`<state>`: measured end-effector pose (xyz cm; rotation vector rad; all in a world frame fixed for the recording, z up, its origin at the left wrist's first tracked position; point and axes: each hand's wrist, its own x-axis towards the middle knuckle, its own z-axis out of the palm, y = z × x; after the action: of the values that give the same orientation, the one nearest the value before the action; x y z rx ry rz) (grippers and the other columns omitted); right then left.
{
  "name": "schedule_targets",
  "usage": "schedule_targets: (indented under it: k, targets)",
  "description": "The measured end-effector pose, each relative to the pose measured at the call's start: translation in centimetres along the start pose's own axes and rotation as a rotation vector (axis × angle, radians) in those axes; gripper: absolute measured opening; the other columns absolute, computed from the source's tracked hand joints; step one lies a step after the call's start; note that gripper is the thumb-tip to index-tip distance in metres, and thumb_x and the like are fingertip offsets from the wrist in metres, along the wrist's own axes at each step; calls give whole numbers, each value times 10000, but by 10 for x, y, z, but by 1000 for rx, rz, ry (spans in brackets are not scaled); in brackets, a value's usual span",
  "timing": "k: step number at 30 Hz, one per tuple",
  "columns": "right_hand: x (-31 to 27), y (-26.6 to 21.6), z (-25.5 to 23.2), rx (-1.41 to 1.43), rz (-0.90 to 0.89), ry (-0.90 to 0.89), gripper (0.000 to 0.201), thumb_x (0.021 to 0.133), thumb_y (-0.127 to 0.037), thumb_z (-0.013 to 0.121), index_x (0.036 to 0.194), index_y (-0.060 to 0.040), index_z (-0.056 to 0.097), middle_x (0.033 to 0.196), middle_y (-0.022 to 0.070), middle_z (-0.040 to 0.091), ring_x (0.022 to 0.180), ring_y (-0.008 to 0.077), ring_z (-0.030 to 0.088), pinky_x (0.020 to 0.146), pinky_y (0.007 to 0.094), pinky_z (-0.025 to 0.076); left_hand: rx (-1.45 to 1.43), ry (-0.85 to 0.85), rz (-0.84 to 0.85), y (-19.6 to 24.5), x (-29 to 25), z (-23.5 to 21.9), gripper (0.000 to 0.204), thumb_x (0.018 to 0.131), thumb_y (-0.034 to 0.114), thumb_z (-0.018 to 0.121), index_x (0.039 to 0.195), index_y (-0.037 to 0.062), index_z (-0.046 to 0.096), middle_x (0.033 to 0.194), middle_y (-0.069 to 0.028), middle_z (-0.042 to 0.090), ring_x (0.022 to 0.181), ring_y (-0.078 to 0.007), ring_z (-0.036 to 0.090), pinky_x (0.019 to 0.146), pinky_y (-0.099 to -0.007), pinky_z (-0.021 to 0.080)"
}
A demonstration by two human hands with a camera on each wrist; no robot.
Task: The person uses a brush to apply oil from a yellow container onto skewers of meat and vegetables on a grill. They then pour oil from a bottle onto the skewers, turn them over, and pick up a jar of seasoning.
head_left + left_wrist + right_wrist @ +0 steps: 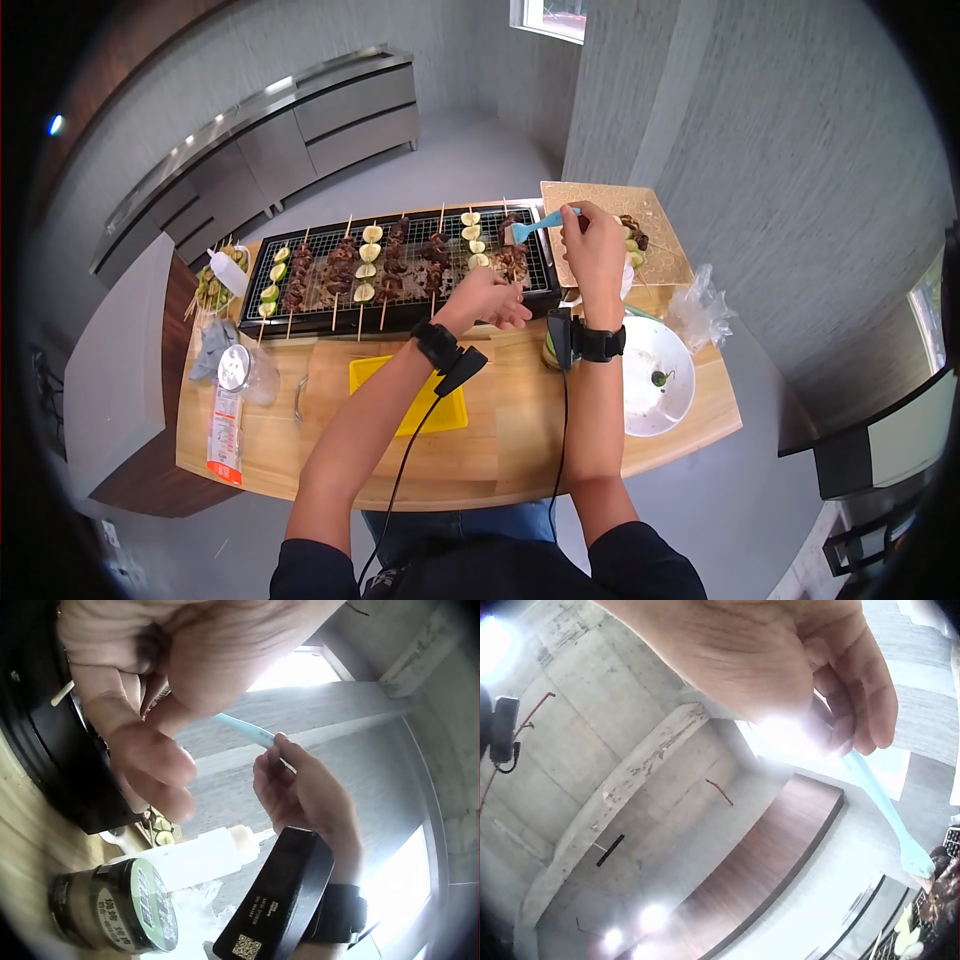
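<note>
My right hand (596, 250) grips a light blue basting brush (545, 224) by its handle. Its bristles touch the rightmost meat skewer (514, 262) on the black grill (400, 322). Low at that skewer's near end, my left hand (488, 298) pinches the stick, most of which its curled fingers (154, 757) hide. Just left of it lies a skewer of green-edged vegetable slices (472, 232). In the right wrist view the brush head (917, 859) sits close against the browned meat.
More meat and vegetable skewers line the grill. A jar (120, 907) stands near the right wrist. Right are a white bowl (672, 345), gold tray (610, 200) and plastic bag (702, 305). A yellow tray (450, 412), clear shaker (262, 380) and white squeeze bottle (230, 270) are left.
</note>
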<state>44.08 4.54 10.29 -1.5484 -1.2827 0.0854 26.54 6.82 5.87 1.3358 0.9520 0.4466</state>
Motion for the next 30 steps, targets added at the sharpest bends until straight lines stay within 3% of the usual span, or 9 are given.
schedule_targets:
  k: [9,18,25,30]
  targets:
    - [-3,-7,-4,-55,-9,2,227,913,-215,602,908,-7,692,702,215,638,688,391,627,629,449,476,210,42,8,15,-34,-22,316,935,227,577,933,-78,657,786,-137,712,562,-144,653,455,-243,476]
    - [-4,-15,-4,88,-79,42,217,904,-198,625,896,12,680,676,203,625,647,368,620,605,426,468,178,167,37,5,-100,-78,298,960,243,575,1016,-33,672,793,-104,708,574,-129,665,467,-226,494]
    - [-7,-22,-4,-9,-107,-72,248,905,-218,627,853,21,672,649,184,617,605,355,604,575,413,456,74,386,141,-26,-156,-131,255,970,240,572,953,6,671,708,-34,662,506,-77,589,425,-177,395]
    - [-10,-25,-9,-76,-126,-40,267,901,-241,635,841,17,668,645,180,616,594,351,597,574,407,458,0,504,180,-66,-174,-162,225,959,247,602,883,45,665,646,8,617,475,-56,546,403,-178,352]
